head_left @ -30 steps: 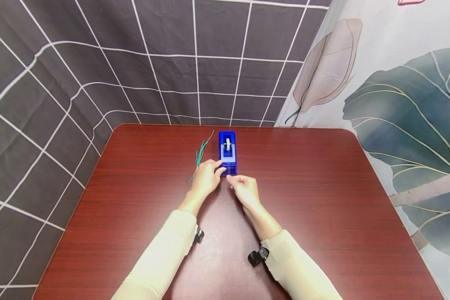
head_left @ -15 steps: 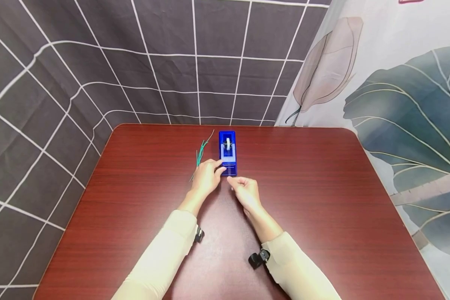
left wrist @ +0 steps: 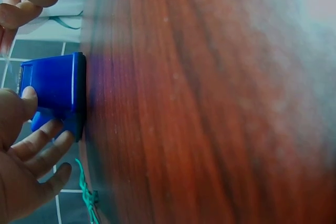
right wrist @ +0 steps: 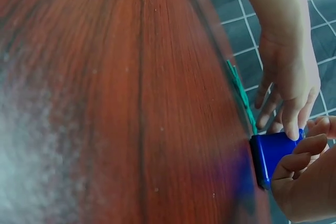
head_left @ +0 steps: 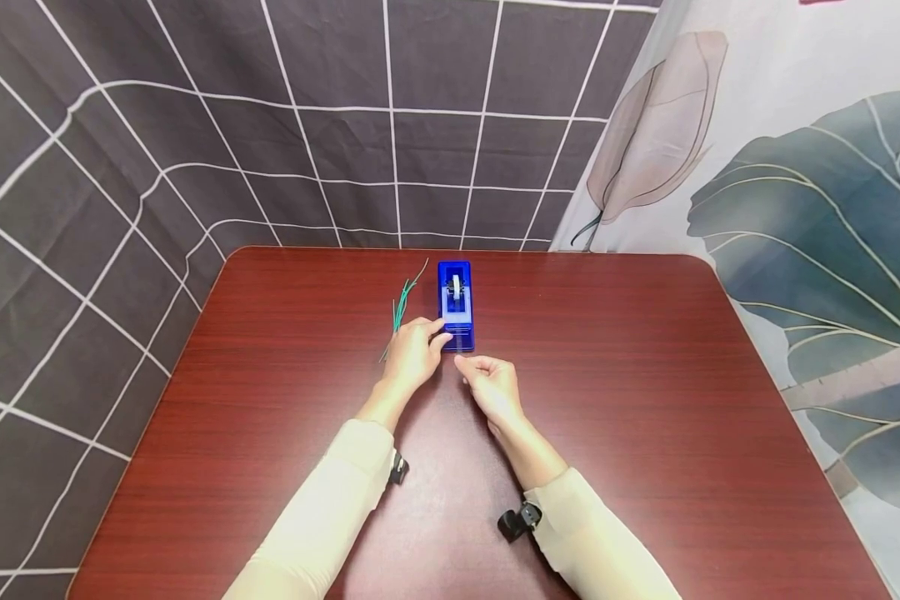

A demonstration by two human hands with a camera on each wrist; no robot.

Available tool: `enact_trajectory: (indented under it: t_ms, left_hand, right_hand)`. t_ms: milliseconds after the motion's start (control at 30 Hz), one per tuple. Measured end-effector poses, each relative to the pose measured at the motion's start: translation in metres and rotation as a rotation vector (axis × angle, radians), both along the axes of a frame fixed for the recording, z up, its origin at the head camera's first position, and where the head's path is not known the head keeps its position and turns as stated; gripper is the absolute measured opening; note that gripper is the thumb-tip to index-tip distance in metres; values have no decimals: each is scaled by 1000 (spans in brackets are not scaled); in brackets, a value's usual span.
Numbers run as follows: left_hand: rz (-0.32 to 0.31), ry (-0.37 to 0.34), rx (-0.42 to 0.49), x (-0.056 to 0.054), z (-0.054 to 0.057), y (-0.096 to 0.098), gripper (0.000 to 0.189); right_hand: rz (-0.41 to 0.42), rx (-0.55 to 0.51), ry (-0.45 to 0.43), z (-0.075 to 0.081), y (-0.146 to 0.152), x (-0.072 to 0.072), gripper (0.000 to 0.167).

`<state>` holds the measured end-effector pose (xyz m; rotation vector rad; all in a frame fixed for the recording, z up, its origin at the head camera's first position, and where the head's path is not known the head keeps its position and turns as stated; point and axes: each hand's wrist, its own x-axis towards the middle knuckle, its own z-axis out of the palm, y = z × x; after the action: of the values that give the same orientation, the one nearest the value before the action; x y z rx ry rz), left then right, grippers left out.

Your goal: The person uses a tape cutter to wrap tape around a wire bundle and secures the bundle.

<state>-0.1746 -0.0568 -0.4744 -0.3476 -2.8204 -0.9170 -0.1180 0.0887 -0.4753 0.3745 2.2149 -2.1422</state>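
Observation:
A blue tape dispenser [head_left: 457, 317] stands on the table with a narrow roll of tape [head_left: 456, 288] in its well. My left hand [head_left: 411, 354] grips its front left side; in the left wrist view the thumb lies on the front of the blue body [left wrist: 55, 85] and the fingers spread along its side. Just in front of the dispenser, my right hand [head_left: 492, 387] pinches the end of a clear strip of tape [head_left: 459, 342] between thumb and forefinger. That strip spans the short gap to the dispenser and is faint. In the right wrist view the right hand's fingers partly cover the dispenser [right wrist: 275, 153].
Left of the dispenser lies a loose bundle of thin green ties [head_left: 401, 307], its near end beside the left hand. The reddish-brown table [head_left: 645, 375] ends at a grey checked cloth [head_left: 435, 150] behind and a leaf-patterned curtain [head_left: 810, 208] to the right.
The right hand has drawn back slightly from the dispenser, toward the person, and a little more tape shows. The left hand and the dispenser have stayed in place.

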Motion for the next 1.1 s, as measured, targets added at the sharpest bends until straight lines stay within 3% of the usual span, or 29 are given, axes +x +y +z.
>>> enact_trajectory:
  t_ms: [500,900,1033,1100]
  left_hand:
    - [6,-17,-5,0,0,0,34]
    - [2,-25,-18,2,1,0,34]
    - [1,-24,-15,1,1,0,34]
    - [1,-25,-10,1,2,0,34]
  right_hand:
    - [12,-20,-33,-2,1,7,21]
    - [13,-2,-10,-6,1,15,29]
    - [12,-17,-16,-4,1,17,28]
    - [14,-15,-28,6,0,20,23]
